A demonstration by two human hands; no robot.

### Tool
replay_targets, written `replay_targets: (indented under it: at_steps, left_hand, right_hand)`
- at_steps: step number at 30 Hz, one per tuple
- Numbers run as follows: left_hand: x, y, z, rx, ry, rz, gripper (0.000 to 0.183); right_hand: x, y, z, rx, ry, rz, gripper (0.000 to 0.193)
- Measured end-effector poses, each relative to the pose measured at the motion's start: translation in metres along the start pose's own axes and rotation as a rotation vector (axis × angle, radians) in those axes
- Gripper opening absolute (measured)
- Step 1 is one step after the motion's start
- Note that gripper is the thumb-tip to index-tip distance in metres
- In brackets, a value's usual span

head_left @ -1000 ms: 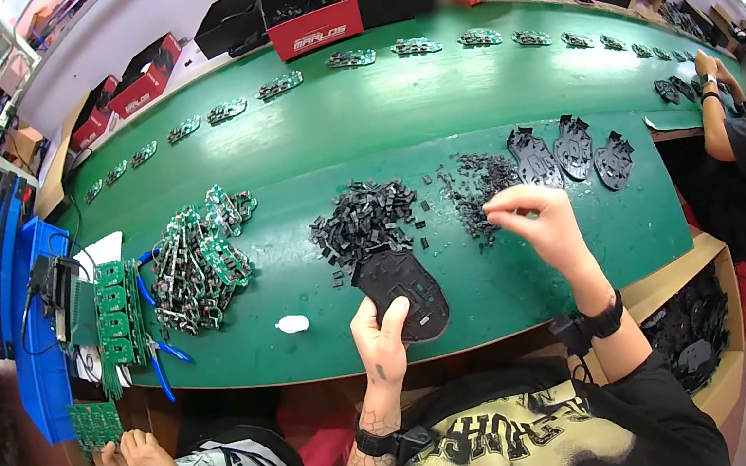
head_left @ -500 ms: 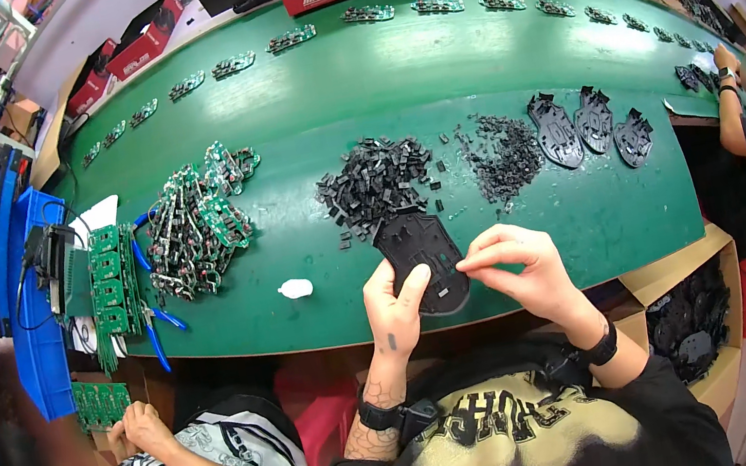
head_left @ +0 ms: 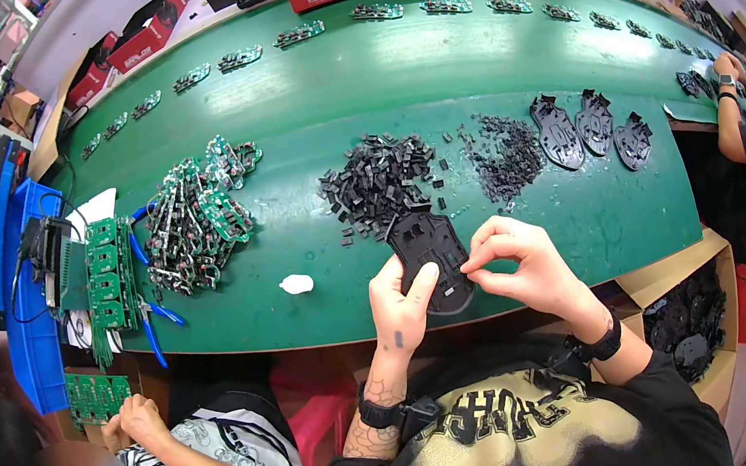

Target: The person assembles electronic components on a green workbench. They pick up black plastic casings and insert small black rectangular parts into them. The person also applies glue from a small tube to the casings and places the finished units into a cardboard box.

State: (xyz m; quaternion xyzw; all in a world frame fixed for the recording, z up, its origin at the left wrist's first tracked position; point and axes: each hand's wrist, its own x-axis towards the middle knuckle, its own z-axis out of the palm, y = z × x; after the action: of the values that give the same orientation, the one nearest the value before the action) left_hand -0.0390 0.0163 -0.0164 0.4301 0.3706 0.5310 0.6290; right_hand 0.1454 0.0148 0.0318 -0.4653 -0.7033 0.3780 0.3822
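A black plastic mouse shell [head_left: 433, 248], its ribbed inside facing up, is gripped in my left hand [head_left: 400, 309], thumb across the face and fingers beneath. It is tilted over the front edge of the table. My right hand [head_left: 529, 268] pinches thumb and forefinger together at the shell's right edge; whatever lies between the fingertips is too small to make out. Just beyond the shell is a heap of small black rectangular pieces [head_left: 379, 178]. Right of it lies a scatter of finer black bits [head_left: 507, 159], and beside that rest several similar mouse shells [head_left: 559, 138].
A pile of circuit boards [head_left: 195, 228], blue-handled pliers [head_left: 151, 331] and a small white bottle [head_left: 297, 284] are on the left. More boards [head_left: 298, 34] line the far green table [head_left: 291, 98]. Co-workers sit left and right. An open carton of black shells [head_left: 688, 318] stands at lower right.
Both hands and the shell have shifted slightly to the right in view, the right hand still pinching at the shell's edge. At lower left, a co-worker's head has come further into view.
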Motion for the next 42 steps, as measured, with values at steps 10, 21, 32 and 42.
replay_targets:
  at_steps: [10,21,32,42]
  left_hand:
    - [-0.001,0.001,0.002,-0.018,0.013,0.008,0.025]
    - [-0.002,-0.007,-0.004,0.108,0.023,0.017,0.024]
    - [0.000,-0.003,-0.004,-0.118,0.100,0.017,0.028]
    - [0.000,-0.004,-0.003,-0.026,0.048,0.062,0.027]
  right_hand:
    - [0.000,0.001,0.001,0.031,0.001,0.002,0.013]
    - [0.008,0.002,0.009,0.007,-0.098,0.082,0.015]
    - [0.023,0.009,-0.004,0.548,-0.177,0.464,0.034]
    - [0.022,0.014,0.000,0.504,-0.289,0.487,0.018]
